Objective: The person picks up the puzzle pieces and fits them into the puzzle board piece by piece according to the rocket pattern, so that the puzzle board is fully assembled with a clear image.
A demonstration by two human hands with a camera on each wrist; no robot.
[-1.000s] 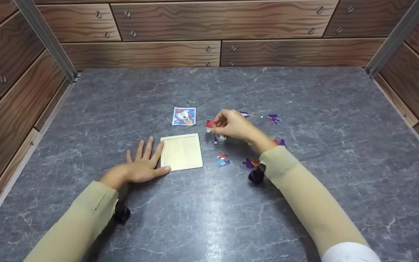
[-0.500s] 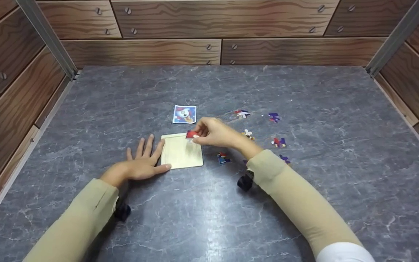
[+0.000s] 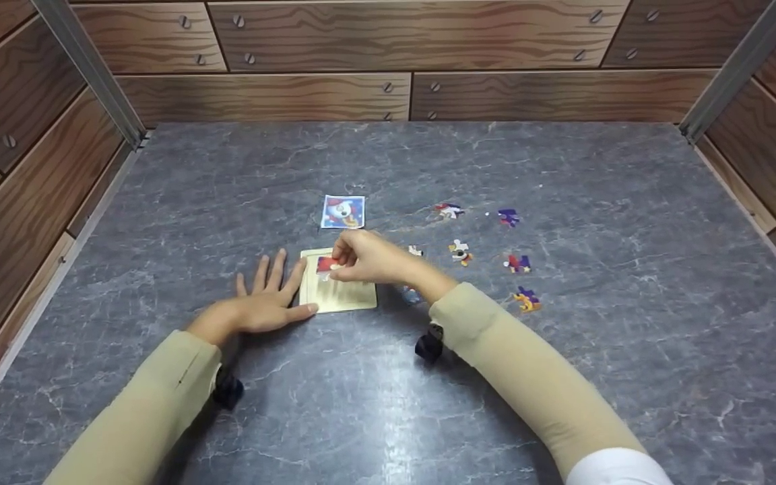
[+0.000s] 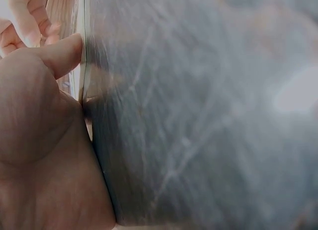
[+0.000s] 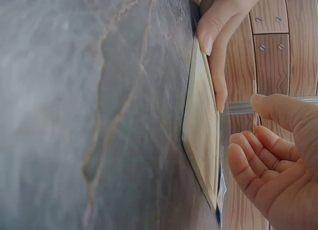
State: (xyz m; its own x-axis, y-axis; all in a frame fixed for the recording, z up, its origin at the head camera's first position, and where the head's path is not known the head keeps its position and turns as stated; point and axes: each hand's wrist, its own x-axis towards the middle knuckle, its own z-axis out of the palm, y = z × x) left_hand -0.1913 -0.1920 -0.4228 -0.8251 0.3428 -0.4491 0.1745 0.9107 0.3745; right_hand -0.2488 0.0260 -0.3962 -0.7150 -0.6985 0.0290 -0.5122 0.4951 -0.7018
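Between thumb and fingers my right hand pinches a red jigsaw puzzle piece over the upper left part of a pale wooden puzzle tray. In the right wrist view the puzzle piece appears edge-on, raised off the tray. My left hand lies with its fingers spread on the table, thumb and index finger touching the tray's left edge. The left wrist view shows the thumb against that edge. Just behind the tray is a square picture card with a white cartoon dog.
Several loose puzzle pieces lie to the right of the tray, among them a white-and-red one, a purple one and an orange-and-purple one. Wood-patterned walls enclose the grey marbled table.
My right hand has carried the red puzzle piece leftward from the loose pieces to above the tray's upper left. The left hand has stayed at the tray's edge.
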